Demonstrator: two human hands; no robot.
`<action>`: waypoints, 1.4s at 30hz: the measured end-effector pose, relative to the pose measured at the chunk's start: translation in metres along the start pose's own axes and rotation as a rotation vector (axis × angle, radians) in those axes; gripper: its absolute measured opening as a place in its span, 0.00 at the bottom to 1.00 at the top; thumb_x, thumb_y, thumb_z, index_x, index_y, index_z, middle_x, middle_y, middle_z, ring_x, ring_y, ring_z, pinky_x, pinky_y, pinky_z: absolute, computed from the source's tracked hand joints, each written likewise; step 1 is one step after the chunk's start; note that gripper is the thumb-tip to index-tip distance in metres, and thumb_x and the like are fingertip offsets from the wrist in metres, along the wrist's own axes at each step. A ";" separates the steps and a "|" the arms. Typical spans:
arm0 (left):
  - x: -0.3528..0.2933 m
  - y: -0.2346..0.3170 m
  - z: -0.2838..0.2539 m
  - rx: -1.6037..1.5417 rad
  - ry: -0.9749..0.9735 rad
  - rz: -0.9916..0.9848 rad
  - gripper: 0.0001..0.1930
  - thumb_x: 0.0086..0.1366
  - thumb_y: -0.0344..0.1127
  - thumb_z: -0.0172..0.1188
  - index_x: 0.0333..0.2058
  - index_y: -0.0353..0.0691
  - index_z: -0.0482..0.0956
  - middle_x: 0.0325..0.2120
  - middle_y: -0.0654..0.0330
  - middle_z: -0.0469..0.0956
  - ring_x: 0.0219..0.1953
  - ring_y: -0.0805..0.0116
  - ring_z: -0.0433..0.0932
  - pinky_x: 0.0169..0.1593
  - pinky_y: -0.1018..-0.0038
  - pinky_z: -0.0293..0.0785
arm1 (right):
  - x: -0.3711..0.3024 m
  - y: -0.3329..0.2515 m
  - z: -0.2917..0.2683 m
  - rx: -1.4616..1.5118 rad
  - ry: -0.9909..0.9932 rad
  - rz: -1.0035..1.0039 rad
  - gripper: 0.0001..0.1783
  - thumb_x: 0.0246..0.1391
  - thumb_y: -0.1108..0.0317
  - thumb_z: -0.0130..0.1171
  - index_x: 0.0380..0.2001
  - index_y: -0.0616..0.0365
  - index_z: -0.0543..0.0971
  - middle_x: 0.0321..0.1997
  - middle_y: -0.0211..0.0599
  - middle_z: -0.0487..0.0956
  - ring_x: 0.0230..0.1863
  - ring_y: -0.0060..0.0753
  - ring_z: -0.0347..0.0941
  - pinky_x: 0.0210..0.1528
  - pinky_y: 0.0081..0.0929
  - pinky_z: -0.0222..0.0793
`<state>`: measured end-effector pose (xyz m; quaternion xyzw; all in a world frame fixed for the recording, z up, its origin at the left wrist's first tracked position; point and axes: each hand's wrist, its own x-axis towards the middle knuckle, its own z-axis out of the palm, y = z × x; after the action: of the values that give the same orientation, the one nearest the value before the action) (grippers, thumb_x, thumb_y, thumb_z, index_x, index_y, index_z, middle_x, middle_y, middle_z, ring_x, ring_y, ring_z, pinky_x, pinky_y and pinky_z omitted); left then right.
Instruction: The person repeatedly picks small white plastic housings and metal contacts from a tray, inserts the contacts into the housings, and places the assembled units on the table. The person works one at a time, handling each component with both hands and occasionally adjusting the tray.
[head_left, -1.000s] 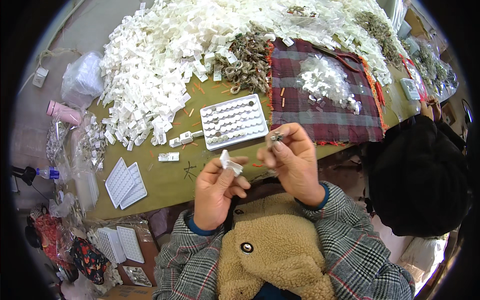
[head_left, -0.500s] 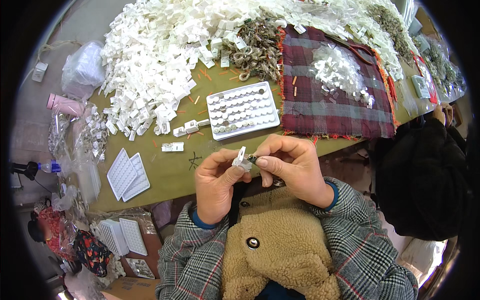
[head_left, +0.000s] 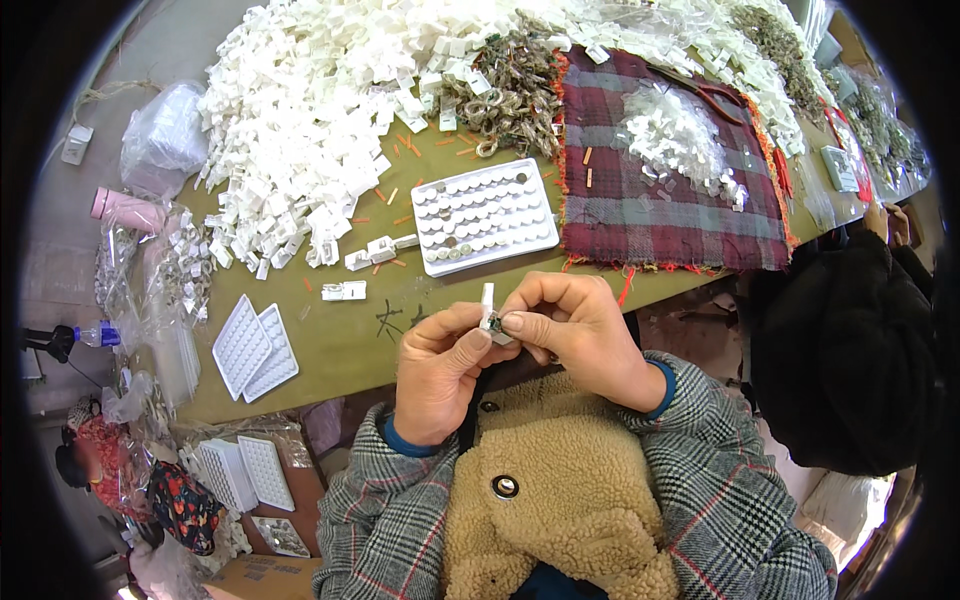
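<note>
Between the fingertips of my left hand (head_left: 437,375) is a small white plastic casing (head_left: 488,303), with one flap standing upright. My right hand (head_left: 580,335) pinches a tiny green circuit board (head_left: 494,323) against the casing's opening. Both hands meet just in front of the table's near edge. Beyond them lies a white tray (head_left: 548,236) with rows of button cells, a few of them darker. Left of that tray, some loose white casings (head_left: 345,291) rest on the green table top (head_left: 330,365).
A big heap of white casings (head_left: 290,130) covers the far left. Coiled wires (head_left: 510,95) lie beside a plaid cloth (head_left: 670,235) bearing clear plastic bits (head_left: 680,140) and scissors (head_left: 715,100). Two white trays (head_left: 243,347) overlap at left. A person in black (head_left: 840,350) sits at right.
My right hand has brought the circuit board leftward into the white casing. The casing has turned so that its flap points up, and my hands are closer together.
</note>
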<state>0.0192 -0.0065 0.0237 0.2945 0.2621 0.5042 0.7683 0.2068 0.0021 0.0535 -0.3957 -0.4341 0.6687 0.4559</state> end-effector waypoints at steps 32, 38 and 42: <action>-0.004 0.007 0.018 0.419 0.047 0.401 0.11 0.63 0.23 0.65 0.42 0.31 0.76 0.42 0.51 0.77 0.35 0.70 0.80 0.38 0.76 0.82 | -0.010 -0.007 0.010 -0.639 0.102 -0.536 0.07 0.47 0.82 0.62 0.32 0.63 0.78 0.36 0.40 0.75 0.22 0.21 0.66 0.25 0.20 0.64; -0.003 0.008 0.019 0.527 -0.017 0.472 0.11 0.64 0.23 0.64 0.44 0.29 0.75 0.42 0.51 0.76 0.37 0.69 0.81 0.39 0.75 0.83 | -0.010 -0.007 0.009 -0.554 0.091 -0.471 0.04 0.49 0.80 0.61 0.31 0.63 0.77 0.34 0.36 0.76 0.21 0.16 0.64 0.24 0.17 0.62; -0.002 0.008 0.019 0.368 -0.023 0.413 0.12 0.64 0.24 0.64 0.44 0.29 0.74 0.43 0.51 0.76 0.37 0.69 0.81 0.39 0.74 0.83 | -0.010 -0.007 0.008 -0.122 -0.002 -0.039 0.02 0.52 0.78 0.59 0.30 0.64 0.76 0.32 0.31 0.76 0.24 0.12 0.64 0.25 0.15 0.61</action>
<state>0.0267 -0.0091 0.0426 0.4821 0.2750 0.5907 0.5858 0.2040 -0.0079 0.0644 -0.4136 -0.4820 0.6324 0.4435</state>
